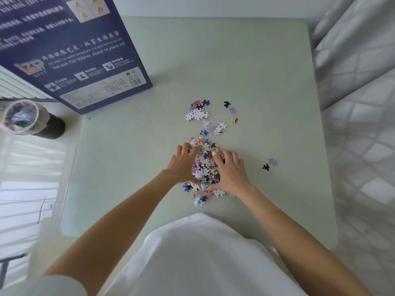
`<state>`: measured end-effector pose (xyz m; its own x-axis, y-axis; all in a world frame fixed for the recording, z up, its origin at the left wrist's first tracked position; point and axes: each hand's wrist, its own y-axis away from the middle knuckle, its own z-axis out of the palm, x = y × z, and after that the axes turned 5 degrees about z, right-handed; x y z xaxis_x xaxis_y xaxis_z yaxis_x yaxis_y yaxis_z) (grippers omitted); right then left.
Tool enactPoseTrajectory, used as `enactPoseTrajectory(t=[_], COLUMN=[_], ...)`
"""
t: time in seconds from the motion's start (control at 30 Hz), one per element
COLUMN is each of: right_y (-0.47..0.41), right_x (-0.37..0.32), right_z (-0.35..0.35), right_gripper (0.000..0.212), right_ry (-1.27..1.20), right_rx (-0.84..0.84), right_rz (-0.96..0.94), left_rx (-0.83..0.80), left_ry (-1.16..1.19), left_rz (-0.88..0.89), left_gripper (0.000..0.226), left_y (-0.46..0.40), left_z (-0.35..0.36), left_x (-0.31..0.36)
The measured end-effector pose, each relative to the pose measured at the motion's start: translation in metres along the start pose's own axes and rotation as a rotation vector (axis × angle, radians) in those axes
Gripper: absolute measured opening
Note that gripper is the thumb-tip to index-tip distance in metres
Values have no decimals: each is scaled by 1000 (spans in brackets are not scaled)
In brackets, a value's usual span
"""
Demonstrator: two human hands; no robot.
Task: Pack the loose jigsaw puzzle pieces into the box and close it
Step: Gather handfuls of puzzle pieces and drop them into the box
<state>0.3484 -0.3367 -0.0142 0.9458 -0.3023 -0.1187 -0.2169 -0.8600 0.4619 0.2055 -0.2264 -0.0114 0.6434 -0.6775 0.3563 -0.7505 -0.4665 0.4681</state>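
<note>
**Both hands cupped around the puzzle heap at frame centre**

The pale green tabletop (245, 67) fills the middle of the frame, running from the top edge down to the person's white shirt at the bottom. A large dark-blue puzzle box (70, 50) covers the upper left, its printed face with white text and a barcode toward the camera and its lower edge reaching over the tabletop's left side. Whether it is open cannot be told. Below it, at the left edge, a round waste bin (27, 119) with a plastic liner stands on the floor.

Just below frame centre lies the main pile of puzzle pieces (205, 165). The left hand (184, 163) and right hand (229, 170) rest on its two flanks, fingers curved inward around the pile, cupping the pieces between the palms. Some pieces spill out below the wrists.

Above the hands a smaller cluster of pieces (197, 112) sits apart, with scattered single pieces beside it to the right. Right of the right hand, well apart, lie a black piece (266, 167) and a lilac piece (272, 161) near each other.
</note>
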Motion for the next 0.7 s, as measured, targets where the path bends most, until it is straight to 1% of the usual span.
enactPoseTrajectory(t=[0.13, 0.27, 0.4, 0.53, 0.63, 0.7], right_y=[-10, -11, -5, -3, -3, -4], right_x=[-4, -9, -11, -11, -6, -1], right_z=[-7, -15, -11, -12, -15, -18], right_gripper=[113, 98, 89, 76, 63, 55], right_ry=[-121, -213, -320, -433, -505, -530], right_rx=[-8, -38, -47, -62, -29, 10], right_rz=[16, 37, 88, 102, 117, 148], left_rx=[33, 72, 137, 140, 150, 156], left_ry=[117, 183, 207, 238, 224, 202], left_rz=[-43, -67, -92, -101, -92, -92], left_gripper=[111, 95, 79, 66, 54, 51], left_y=[0, 4, 7, 6, 6, 5], left_z=[3, 2, 8, 5, 1, -2], left_x=[1, -3, -5, -6, -8, -9])
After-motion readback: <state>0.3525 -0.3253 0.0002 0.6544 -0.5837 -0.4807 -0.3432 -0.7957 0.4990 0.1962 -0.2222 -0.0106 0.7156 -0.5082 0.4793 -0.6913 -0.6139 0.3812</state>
